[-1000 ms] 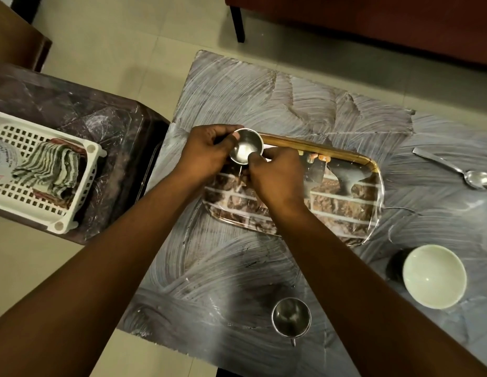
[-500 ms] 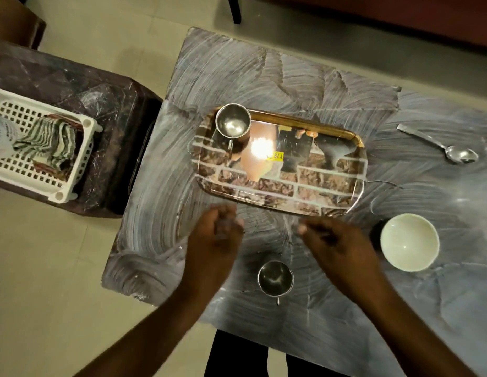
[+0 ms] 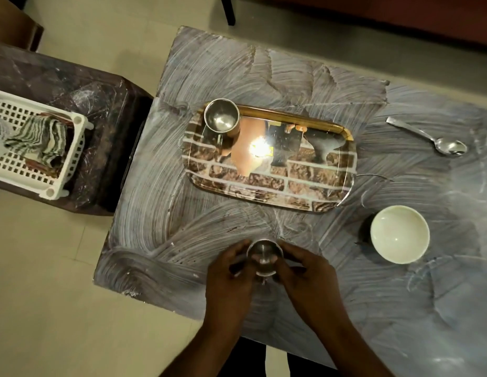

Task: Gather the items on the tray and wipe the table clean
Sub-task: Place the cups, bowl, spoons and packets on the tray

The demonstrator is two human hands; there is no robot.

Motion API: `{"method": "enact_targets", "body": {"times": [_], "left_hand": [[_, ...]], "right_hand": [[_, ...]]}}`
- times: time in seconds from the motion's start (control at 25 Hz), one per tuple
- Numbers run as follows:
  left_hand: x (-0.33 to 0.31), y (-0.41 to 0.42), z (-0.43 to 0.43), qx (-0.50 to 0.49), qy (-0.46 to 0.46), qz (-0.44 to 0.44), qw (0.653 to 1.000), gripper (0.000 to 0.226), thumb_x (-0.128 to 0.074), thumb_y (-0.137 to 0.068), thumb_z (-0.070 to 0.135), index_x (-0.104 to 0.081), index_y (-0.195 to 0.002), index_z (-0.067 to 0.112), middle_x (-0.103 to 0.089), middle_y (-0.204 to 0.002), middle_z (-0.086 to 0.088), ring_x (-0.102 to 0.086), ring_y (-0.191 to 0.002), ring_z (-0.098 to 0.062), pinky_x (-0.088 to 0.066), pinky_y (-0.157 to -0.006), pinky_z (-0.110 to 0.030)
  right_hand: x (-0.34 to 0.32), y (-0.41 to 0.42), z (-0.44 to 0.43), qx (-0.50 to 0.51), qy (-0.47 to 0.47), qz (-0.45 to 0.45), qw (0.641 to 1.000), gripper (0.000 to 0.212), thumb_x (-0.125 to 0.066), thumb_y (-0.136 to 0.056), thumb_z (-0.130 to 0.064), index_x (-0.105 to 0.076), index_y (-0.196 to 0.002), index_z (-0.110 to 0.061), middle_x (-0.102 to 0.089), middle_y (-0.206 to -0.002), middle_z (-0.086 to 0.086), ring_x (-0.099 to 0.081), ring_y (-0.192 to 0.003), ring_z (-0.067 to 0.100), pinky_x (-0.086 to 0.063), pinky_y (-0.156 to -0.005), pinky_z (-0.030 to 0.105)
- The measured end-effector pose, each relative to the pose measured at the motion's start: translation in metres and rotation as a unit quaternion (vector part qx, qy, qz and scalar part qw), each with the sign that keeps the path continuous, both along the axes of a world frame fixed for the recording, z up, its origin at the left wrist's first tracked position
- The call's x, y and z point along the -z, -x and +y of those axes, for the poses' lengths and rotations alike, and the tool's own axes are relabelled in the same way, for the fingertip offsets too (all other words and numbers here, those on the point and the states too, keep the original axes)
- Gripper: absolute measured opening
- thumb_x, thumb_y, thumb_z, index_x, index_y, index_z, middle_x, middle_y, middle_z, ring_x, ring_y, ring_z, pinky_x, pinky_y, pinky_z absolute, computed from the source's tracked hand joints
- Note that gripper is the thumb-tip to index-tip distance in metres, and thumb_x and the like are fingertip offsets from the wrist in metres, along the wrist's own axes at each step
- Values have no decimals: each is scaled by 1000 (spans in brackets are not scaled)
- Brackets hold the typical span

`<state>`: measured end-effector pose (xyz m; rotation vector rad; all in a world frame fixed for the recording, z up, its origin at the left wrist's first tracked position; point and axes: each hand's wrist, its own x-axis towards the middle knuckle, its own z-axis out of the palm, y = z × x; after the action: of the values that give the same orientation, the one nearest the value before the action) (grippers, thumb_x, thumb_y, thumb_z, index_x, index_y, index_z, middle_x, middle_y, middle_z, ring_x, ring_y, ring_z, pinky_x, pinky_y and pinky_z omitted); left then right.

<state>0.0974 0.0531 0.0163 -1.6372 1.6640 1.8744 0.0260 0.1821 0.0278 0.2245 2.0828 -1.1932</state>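
The left hand (image 3: 228, 278) and right hand (image 3: 305, 276) curl round a steel cup (image 3: 264, 257) — one on each side — near the front edge of the worktop (image 3: 264, 77). Beyond, the tray (image 3: 291, 186) carries a second cup (image 3: 222, 115) at its far-left corner; bowl (image 3: 399, 234) and spoon (image 3: 438, 140) lie right of it.
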Motion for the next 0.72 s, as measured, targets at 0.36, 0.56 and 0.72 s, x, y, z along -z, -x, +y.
{"method": "enact_targets", "body": {"times": [0.36,0.56,0.72], "left_hand": [[-8,145,-62,-113,-59,181,975,37,-84,-92,6,-76,-128,0,-83,-119,-14,-81,-112,-25,-64,-99,-35],[11,177,-62,-210,-121,172,955,30,-83,-92,5,-78,-121,-2,-82,-120,-21,-77,-119,-38,-57,-112,-58],[10,190,-56,-250,-126,154,948,13,-81,-94,5,-82,-107,1,-83,-112,-21,-79,-114,-38,-59,-108,-59]], "right_hand": [[-6,149,-76,58,65,108,990,22,-71,-102,-22,-82,-118,-12,-84,-92,1,-82,-75,16,-69,-77,45],[9,184,-95,58,59,92,992,18,-70,-103,-22,-84,-105,-10,-82,-82,6,-82,-71,20,-68,-76,51],[22,193,-101,54,37,104,992,17,-72,-100,-22,-84,-93,-14,-81,-76,7,-80,-69,29,-67,-70,56]]}}
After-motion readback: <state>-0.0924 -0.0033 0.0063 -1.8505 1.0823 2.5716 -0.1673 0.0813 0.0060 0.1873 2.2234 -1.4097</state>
